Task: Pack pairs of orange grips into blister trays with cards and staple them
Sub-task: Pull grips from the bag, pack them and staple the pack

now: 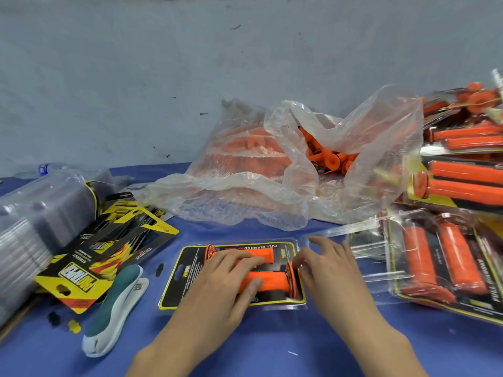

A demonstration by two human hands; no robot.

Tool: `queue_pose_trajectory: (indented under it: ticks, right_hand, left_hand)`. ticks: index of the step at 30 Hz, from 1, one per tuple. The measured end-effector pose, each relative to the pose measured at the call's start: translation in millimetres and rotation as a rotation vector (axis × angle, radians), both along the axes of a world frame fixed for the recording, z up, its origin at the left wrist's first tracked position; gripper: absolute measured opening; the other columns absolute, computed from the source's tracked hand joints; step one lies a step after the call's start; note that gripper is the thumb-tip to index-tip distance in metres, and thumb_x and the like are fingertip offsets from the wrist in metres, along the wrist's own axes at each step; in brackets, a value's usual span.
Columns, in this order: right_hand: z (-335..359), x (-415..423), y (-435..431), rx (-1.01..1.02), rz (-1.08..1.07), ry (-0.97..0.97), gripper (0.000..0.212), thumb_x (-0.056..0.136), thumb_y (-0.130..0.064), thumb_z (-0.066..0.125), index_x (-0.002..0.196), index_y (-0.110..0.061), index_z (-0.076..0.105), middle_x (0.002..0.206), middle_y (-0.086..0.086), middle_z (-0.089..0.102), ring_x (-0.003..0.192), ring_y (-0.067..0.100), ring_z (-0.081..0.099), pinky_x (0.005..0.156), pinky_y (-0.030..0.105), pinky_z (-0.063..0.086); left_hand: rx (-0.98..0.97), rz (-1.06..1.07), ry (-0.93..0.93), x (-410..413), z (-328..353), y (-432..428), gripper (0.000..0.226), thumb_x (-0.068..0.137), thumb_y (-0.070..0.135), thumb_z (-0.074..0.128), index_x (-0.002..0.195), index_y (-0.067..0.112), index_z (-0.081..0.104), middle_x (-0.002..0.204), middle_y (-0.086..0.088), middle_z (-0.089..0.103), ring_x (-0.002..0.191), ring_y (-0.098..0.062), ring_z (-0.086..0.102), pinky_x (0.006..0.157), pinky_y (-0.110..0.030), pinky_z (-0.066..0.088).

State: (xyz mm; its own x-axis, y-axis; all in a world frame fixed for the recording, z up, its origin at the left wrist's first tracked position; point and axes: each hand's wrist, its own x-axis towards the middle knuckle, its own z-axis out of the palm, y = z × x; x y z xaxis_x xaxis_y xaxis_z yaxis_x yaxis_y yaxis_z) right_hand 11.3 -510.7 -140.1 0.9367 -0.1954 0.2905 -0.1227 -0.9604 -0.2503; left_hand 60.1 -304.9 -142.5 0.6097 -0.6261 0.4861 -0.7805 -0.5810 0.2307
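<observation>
A blister tray with a black and yellow card [174,278] lies flat on the blue table in front of me. Two orange grips lie in it: the far grip [268,253] and the near grip [275,281]. My left hand [226,281] rests across both grips, fingers spread and pressing down. My right hand [326,265] hovers at the tray's right end, fingers loosely bent, fingertips at the near grip's flange. A teal and white stapler [117,308] lies left of the tray.
A clear plastic bag of loose orange grips [326,156] sits behind the tray. Finished packs [446,259] pile up at the right. Printed cards [103,254] and a stack of clear empty trays [32,221] fill the left. A grey wall stands behind.
</observation>
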Motion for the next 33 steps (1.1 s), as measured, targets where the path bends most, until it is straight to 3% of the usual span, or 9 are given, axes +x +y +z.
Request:
queue_pose_trajectory:
  ticks: [3,6,11,16,22,25,28,30,33]
  right_hand:
    - [0.6,-0.7,-0.5,0.013,0.017,-0.005,0.019,0.100,-0.030,0.040,0.104,-0.038,0.056,0.152,-0.003,0.031,0.145,0.017,0.018,0.119,0.040,0.002]
    - [-0.1,-2.9,-0.6,0.021,0.027,0.004,0.015,0.096,-0.027,0.047,0.086,-0.038,0.048,0.153,-0.005,0.028,0.146,0.017,0.016,0.119,0.040,-0.002]
    - [2.1,-5.6,-1.6,0.006,0.040,0.003,0.023,0.089,-0.021,0.054,0.073,-0.037,0.047,0.154,-0.008,0.027,0.147,0.018,0.015,0.120,0.042,-0.004]
    - [3.3,-6.3,-3.4,0.008,0.073,-0.026,0.034,0.087,-0.017,0.057,0.060,-0.037,0.049,0.152,-0.010,0.033,0.145,0.017,0.022,0.120,0.042,0.000]
    - [3.6,-5.9,-7.4,0.009,0.101,-0.040,0.036,0.081,-0.010,0.063,0.058,-0.036,0.056,0.147,-0.007,0.043,0.140,0.019,0.031,0.119,0.042,0.006]
    - [5.4,-9.5,-7.3,0.048,0.111,-0.122,0.039,0.071,0.005,0.066,0.057,-0.031,0.064,0.131,0.002,0.059,0.126,0.031,0.048,0.113,0.049,0.025]
    - [8.4,-18.5,0.7,0.161,0.067,-0.382,0.038,0.073,0.011,0.063,0.062,-0.025,0.066,0.111,0.001,0.067,0.107,0.028,0.055,0.091,0.045,0.045]
    - [10.8,-26.7,9.9,0.343,0.000,-0.527,0.034,0.081,0.005,0.058,0.071,-0.026,0.065,0.100,-0.010,0.064,0.097,0.017,0.050,0.083,0.033,0.041]
    - [12.1,-37.6,23.2,0.823,-0.188,-0.654,0.029,0.089,-0.003,0.052,0.079,-0.028,0.059,0.082,-0.016,0.061,0.079,0.004,0.053,0.067,0.020,0.039]
  left_hand:
    - [-0.006,-0.062,-0.148,-10.7,1.9,-10.3,0.022,0.095,0.046,0.051,0.112,0.035,0.060,0.115,0.012,0.057,0.108,-0.010,0.052,0.094,-0.028,0.041]
    - [0.070,-0.121,-0.226,-16.7,-5.0,-17.1,0.016,0.089,0.044,0.059,0.103,0.036,0.064,0.119,0.006,0.059,0.109,-0.015,0.054,0.093,-0.032,0.043]
    - [0.148,-0.134,-0.250,-18.0,-13.6,-19.0,0.020,0.087,0.040,0.061,0.107,0.039,0.062,0.135,0.000,0.054,0.118,-0.019,0.052,0.101,-0.032,0.035]
    - [0.124,-0.121,-0.316,-16.2,-19.9,-22.2,0.019,0.085,0.026,0.069,0.101,0.035,0.066,0.130,-0.003,0.058,0.116,-0.022,0.055,0.098,-0.033,0.039]
    - [0.106,-0.130,-0.229,-20.9,-16.9,-18.3,0.024,0.093,0.046,0.056,0.115,0.037,0.061,0.135,0.004,0.054,0.122,-0.015,0.050,0.102,-0.030,0.036]
    - [-0.046,-0.020,-0.107,-17.6,-8.0,-6.7,0.034,0.100,0.053,0.039,0.127,0.038,0.053,0.135,0.012,0.050,0.124,-0.008,0.045,0.104,-0.028,0.034]
    - [-0.290,0.238,0.011,-0.7,-1.8,19.3,0.036,0.102,0.046,0.036,0.124,0.029,0.059,0.122,0.013,0.052,0.117,-0.007,0.046,0.101,-0.026,0.034]
    - [-0.409,0.414,0.087,12.4,-1.7,40.7,0.027,0.102,0.031,0.044,0.120,0.020,0.062,0.116,0.006,0.055,0.114,-0.016,0.050,0.099,-0.031,0.037]
    - [-0.420,0.581,0.205,23.8,-5.1,65.6,0.022,0.101,0.016,0.047,0.113,0.010,0.063,0.109,-0.005,0.060,0.108,-0.028,0.055,0.095,-0.041,0.042]
